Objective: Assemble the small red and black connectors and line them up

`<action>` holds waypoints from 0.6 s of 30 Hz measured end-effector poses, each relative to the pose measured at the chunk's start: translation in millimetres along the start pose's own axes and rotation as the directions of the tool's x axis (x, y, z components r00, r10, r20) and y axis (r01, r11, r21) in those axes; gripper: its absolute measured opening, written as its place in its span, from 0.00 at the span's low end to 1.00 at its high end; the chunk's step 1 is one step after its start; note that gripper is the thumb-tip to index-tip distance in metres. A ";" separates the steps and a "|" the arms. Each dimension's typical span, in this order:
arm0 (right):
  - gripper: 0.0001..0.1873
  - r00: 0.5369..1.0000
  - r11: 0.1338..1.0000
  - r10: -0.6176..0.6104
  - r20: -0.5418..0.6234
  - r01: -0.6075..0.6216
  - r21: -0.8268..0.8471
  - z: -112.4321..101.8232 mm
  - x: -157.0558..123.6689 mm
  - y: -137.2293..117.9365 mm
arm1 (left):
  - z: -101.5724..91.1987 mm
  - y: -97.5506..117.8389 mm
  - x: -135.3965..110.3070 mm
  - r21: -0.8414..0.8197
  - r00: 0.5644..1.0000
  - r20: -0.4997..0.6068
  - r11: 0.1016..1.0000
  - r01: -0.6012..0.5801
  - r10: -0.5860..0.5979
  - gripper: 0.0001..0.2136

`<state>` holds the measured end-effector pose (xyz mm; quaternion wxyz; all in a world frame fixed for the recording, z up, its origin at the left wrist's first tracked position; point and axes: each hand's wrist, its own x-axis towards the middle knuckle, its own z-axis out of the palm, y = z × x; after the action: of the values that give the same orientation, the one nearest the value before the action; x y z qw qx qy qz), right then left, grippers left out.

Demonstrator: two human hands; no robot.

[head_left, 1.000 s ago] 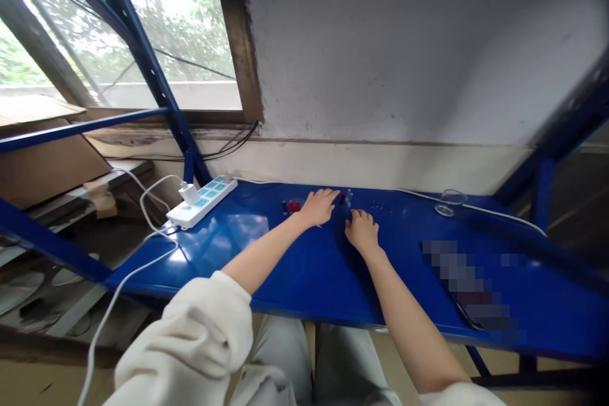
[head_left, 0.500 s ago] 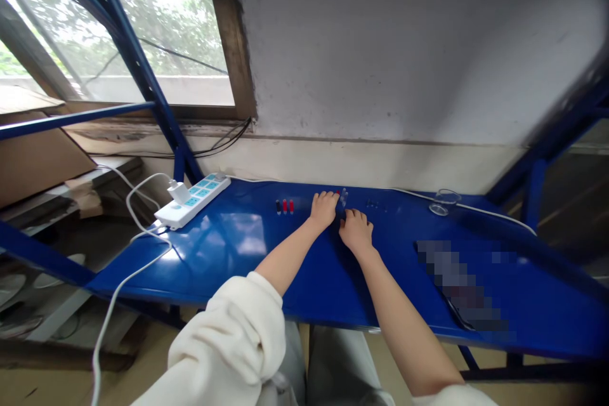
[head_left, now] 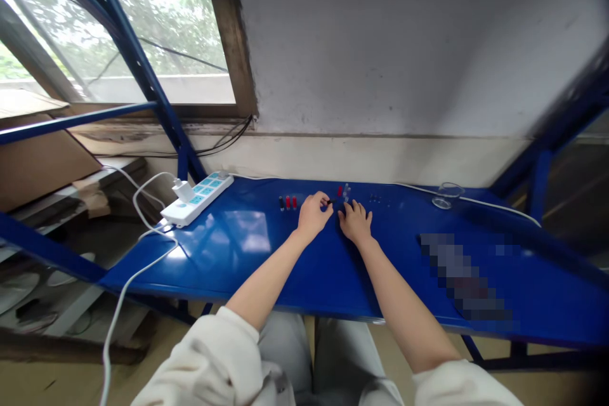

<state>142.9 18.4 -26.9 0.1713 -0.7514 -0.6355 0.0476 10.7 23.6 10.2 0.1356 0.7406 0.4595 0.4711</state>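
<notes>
Both my hands rest near the middle of the blue metal bench [head_left: 266, 266]. My left hand [head_left: 313, 214] is closed, with a small dark piece [head_left: 329, 202] pinched at its fingertips. My right hand [head_left: 356, 221] lies just to its right with fingers curled on the surface, and I cannot see whether it holds anything. Small red and clear parts [head_left: 343, 191] stand just beyond the fingertips. A short row of tiny black and red pieces [head_left: 288, 203] sits to the left of my left hand. A few small dark bits [head_left: 375, 198] lie to the right.
A white power strip [head_left: 197, 199] with a plugged charger and a white cable [head_left: 124, 292] lies at the bench's left end. A clear round dish [head_left: 444, 196] sits on a thin cable at the back right. A blurred patch covers an object at right. Blue rack posts flank the bench.
My left hand pulled back from the far parts toward me and closed into a pinch on a small dark piece. My right hand stayed almost in place.
</notes>
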 end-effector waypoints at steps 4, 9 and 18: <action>0.27 0.999 1.000 0.006 0.036 -0.005 -0.025 5.8 6.8 0.8 | -4.0 -5.9 -19.6 -0.181 0.990 -0.024 0.974 0.135 -0.142 0.04; 0.29 0.999 0.999 0.012 0.053 -0.010 -0.043 9.5 15.6 1.2 | -5.1 -8.2 -25.5 -0.320 0.971 -0.031 0.923 0.214 -0.236 0.05; 0.28 1.000 1.000 -0.014 0.027 0.015 -0.012 13.5 22.4 4.2 | -6.6 -6.1 -26.8 -0.301 0.974 -0.018 0.931 0.209 -0.225 0.04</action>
<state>147.2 42.3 -37.6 0.1587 -0.7471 -0.6434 0.0526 -1.7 3.7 -5.6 0.2843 0.6440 0.4658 0.5361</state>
